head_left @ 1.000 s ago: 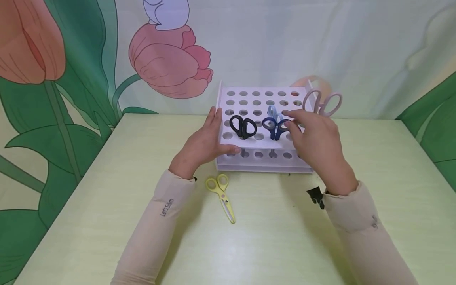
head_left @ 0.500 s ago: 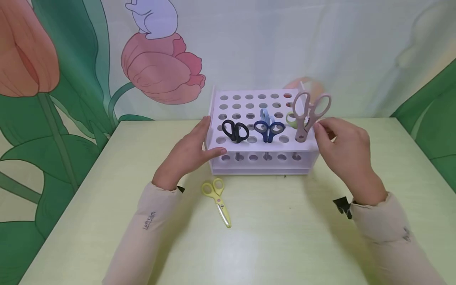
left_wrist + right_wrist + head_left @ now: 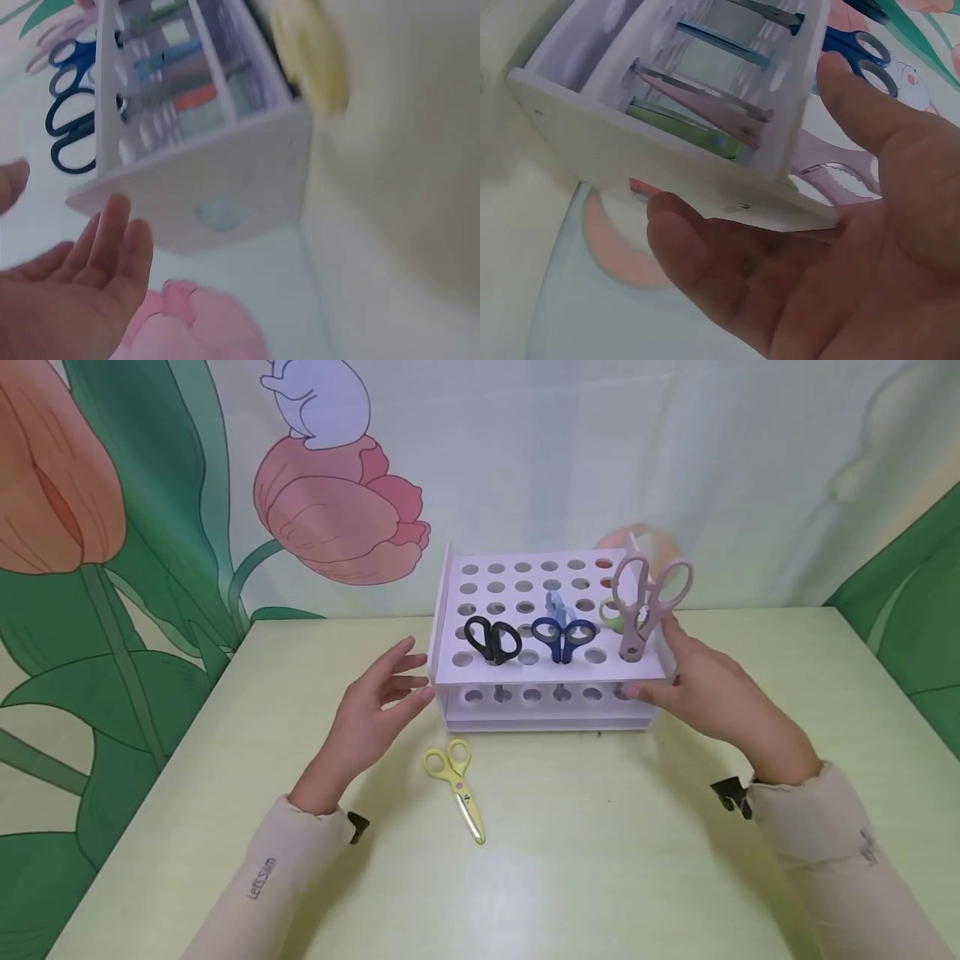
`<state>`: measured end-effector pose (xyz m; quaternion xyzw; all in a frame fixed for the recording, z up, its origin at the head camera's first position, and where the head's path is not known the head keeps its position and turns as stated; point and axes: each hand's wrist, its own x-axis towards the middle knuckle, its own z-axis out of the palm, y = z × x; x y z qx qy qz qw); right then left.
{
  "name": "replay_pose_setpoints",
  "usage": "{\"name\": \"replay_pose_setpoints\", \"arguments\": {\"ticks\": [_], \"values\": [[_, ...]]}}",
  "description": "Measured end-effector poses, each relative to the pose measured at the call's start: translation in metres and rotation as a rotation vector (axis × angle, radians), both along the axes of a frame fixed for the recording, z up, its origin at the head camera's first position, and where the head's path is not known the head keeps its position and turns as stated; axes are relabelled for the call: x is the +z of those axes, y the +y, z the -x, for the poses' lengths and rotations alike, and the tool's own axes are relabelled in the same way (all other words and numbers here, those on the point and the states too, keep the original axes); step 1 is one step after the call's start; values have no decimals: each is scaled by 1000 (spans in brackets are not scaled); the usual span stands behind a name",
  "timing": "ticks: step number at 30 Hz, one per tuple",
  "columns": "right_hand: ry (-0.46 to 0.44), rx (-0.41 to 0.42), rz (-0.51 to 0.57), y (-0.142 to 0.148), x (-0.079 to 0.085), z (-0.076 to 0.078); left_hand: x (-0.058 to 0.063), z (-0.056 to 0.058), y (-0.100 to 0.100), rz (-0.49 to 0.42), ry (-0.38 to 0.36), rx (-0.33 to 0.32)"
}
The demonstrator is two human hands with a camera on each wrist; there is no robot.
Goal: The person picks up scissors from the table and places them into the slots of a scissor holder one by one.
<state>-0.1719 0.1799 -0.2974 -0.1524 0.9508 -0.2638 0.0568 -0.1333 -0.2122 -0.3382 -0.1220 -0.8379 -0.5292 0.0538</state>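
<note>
A white perforated rack (image 3: pixel 510 675) stands on the table, with several scissors upright in its holes. Among them are black scissors (image 3: pixel 492 641), dark blue scissors (image 3: pixel 562 639), light blue scissors (image 3: pixel 556 608), mauve scissors (image 3: pixel 633 643) and green-handled scissors (image 3: pixel 611 616). My right hand (image 3: pixel 720 689) grips the rack's right end, thumb at the front and fingers along the outer side wall. Beside the left end, my left hand (image 3: pixel 367 718) holds nothing, its fingers loosely spread; whether the thumb tip touches the rack I cannot tell. Yellow scissors (image 3: pixel 458 789) lie in front of the rack.
The light green table (image 3: pixel 570 877) reaches back to a wall cloth (image 3: pixel 525 452) printed with tulips and a white rabbit. The rack has a lower shelf (image 3: pixel 547 714) with holes, under the top one.
My right hand has moved from the scissors' handles to the rack's right end. My left hand has come off the rack's left end and drawn back toward me. The yellow scissors have stayed put.
</note>
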Motion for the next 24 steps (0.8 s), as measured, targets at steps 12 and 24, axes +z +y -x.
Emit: {"name": "replay_pose_setpoints", "arguments": {"ticks": [12,24], "values": [[29,13,0,6,-12,17,-54,-10,-10,-414,-255,78],[30,44,19,11,-14,28,-87,-9,-21,-273,-264,4]]}}
